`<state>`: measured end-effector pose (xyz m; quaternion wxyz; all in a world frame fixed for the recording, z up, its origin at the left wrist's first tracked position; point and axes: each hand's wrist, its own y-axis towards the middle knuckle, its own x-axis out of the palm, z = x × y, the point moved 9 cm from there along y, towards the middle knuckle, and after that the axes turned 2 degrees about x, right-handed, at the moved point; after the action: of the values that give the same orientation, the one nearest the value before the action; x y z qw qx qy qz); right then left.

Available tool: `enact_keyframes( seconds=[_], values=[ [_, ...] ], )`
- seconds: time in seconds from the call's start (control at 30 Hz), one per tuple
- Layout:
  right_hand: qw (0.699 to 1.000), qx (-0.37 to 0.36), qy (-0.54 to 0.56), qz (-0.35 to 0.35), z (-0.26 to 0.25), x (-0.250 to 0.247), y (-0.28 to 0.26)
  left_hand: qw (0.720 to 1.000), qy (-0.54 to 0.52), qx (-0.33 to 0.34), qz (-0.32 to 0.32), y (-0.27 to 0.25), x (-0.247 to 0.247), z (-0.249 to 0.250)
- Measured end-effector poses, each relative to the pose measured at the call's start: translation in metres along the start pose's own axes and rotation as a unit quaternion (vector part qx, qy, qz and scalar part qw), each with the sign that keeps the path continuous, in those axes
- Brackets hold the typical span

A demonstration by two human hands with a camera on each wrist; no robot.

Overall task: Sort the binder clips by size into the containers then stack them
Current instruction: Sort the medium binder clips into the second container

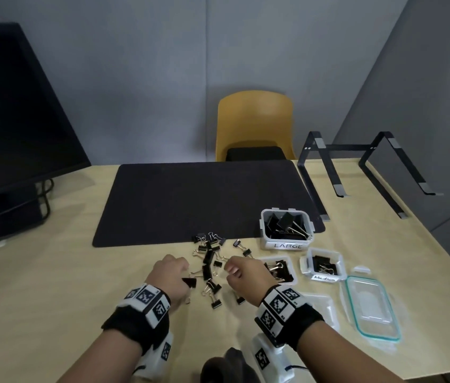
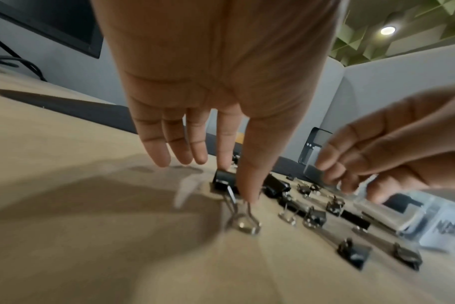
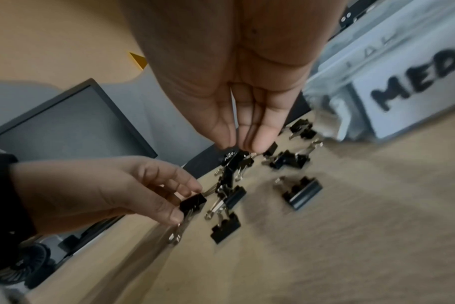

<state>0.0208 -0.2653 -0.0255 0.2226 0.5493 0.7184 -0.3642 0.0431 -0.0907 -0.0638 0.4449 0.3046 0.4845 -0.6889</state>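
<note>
Nearest the person, the left hand (image 1: 169,275) is pinching a black binder clip (image 1: 190,282) between thumb and index finger, just above the wooden desk (image 1: 52,286). The left wrist view shows the thumb and index fingertip pressed against the clip's black body (image 2: 222,181), with its wire handles (image 2: 243,222) trailing toward the camera, while the other three fingers (image 2: 178,148) are hanging nearly straight and spread, touching nothing.

Just right of it, the right hand (image 1: 241,275) is hovering over the pile of loose clips (image 1: 210,261) scattered on the desk. In the right wrist view its fingertips (image 3: 257,142) are drawn together, pointing down at a small clip (image 3: 233,159) directly beneath; whether they are already nipping it or only touching it cannot be told through the blur.

Beside the right wrist an open clear container (image 1: 287,265) is holding clips, and further right another, labelled Medium (image 1: 324,265), is holding more. A teal-rimmed lid (image 1: 373,308) is lying flat on the desk to the right.

Further back, the tub labelled LARGE (image 1: 287,230) is sitting on the corner of the black desk mat (image 1: 190,200), filled with big clips.

Beyond are standing a dark monitor (image 1: 11,106), a laptop stand (image 1: 356,167) and a yellow chair (image 1: 255,120).
</note>
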Motion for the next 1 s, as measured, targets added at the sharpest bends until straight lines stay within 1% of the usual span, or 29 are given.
enact_keyframes(
  seconds=[0.2,0.33,0.4,0.53,0.7,0.83,0.93,1.0],
  values=[
    [0.998,-0.008,-0.057,-0.013,-0.017,0.03,0.022,0.998,-0.022,0.048,0.028,0.001,0.003,0.005],
    [0.993,-0.017,-0.115,-0.038,-0.025,0.042,0.029,0.997,-0.022,0.056,0.038,0.003,-0.001,0.009],
    [0.991,-0.005,-0.131,-0.032,-0.023,0.041,0.032,0.997,-0.027,0.058,0.041,0.005,-0.003,0.01],
    [0.992,0.02,-0.128,-0.006,-0.017,0.036,0.036,0.996,-0.027,0.071,0.042,0.008,-0.002,0.01],
    [0.989,0.033,-0.141,-0.008,-0.016,0.036,0.039,0.995,-0.028,0.08,0.054,0.011,-0.006,0.014],
    [0.989,0.055,-0.133,-0.019,-0.012,0.035,0.041,0.995,-0.06,0.058,0.05,0.013,-0.008,0.011],
    [0.988,0.048,-0.147,-0.018,-0.014,0.032,0.04,0.993,-0.097,0.049,0.046,0.015,-0.012,0.011],
    [0.988,0.047,-0.147,-0.009,-0.015,0.026,0.038,0.992,-0.102,0.056,0.04,0.016,-0.016,0.015]
  ],
)
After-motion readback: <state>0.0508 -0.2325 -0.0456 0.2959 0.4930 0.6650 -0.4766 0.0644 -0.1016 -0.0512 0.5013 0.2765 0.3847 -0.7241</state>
